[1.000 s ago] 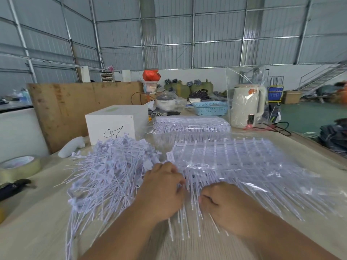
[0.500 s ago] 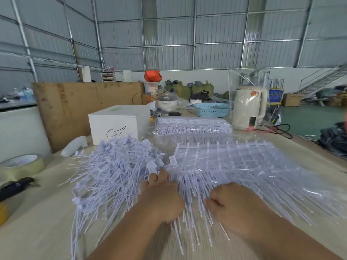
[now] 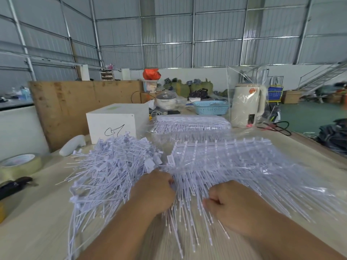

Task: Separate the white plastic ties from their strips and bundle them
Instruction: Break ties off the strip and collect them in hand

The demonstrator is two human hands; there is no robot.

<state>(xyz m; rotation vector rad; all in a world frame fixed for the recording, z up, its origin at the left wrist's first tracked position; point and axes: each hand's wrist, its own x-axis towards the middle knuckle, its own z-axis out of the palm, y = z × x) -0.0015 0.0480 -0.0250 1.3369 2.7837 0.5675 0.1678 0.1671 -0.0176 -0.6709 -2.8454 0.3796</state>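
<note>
On the pale wooden bench [image 3: 28,228], a wide sheet of white plastic ties still on their strips [image 3: 234,166] fans out under clear wrap across the right half, heads toward the far edge and tails toward the person. To its left, touching it along one side, lies a loose heap of separated ties [image 3: 107,171], tangled and pointing many ways. A second wrapped stack of ties [image 3: 191,123] sits farther back, well apart from the hands. Behind the heap stands a white box [image 3: 114,124] with a black scribble on its front, and at the far right a cream kettle [image 3: 246,106] in a plastic bag. A blue basket [image 3: 210,107] rests between them at the back. A roll of tape [image 3: 20,165] lies at the left edge. The left hand [image 3: 154,192] sits where heap and sheet meet, its fingers curled down into the ties and gripping some. The right hand [image 3: 231,203] rests on the tails of the sheet just beside it, fingers curled into a fist around a few strands.
</note>
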